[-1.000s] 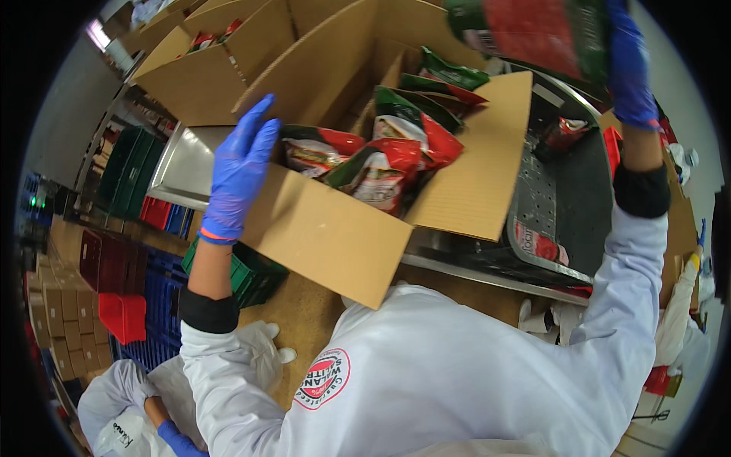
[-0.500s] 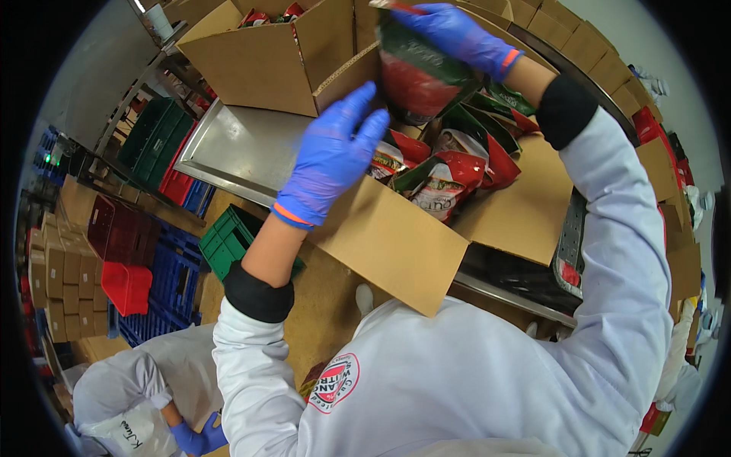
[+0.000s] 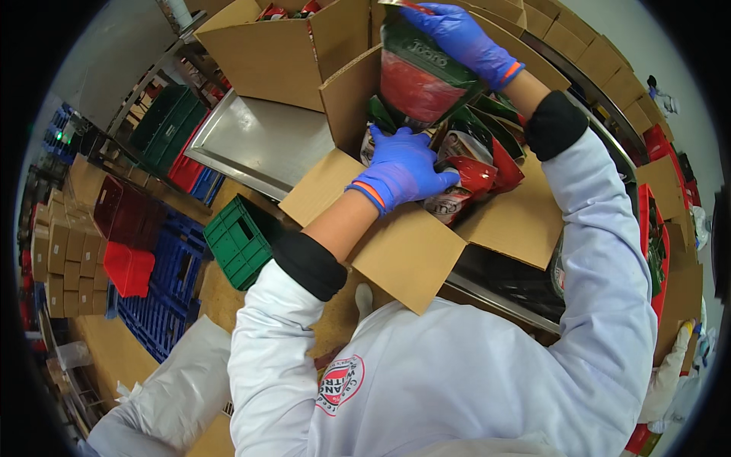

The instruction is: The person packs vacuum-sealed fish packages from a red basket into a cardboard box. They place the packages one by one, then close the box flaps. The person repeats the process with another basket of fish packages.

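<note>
Upright over the open cardboard box (image 3: 415,255), a green and red pouch (image 3: 415,80) hangs from my right hand (image 3: 466,44). That blue-gloved hand is closed on the pouch's upper edge. My left hand (image 3: 403,169), also gloved in blue, reaches into the box with its fingers spread. It lies across the pouches there and covers part of them. Several more red and green pouches (image 3: 476,174) lean against one another inside the box, whose flaps are folded outward.
Another open box (image 3: 266,65) of pouches stands at the far left, behind a metal tray (image 3: 259,137). Green crates (image 3: 242,240), a red crate (image 3: 128,268) and blue pallets (image 3: 164,286) are at the left. A person in white (image 3: 183,381) is at lower left. Boxes (image 3: 594,57) line the far right.
My left hand has moved right and down from above the box's edge onto the pouches inside. My right hand still holds its pouch in nearly the same place.
</note>
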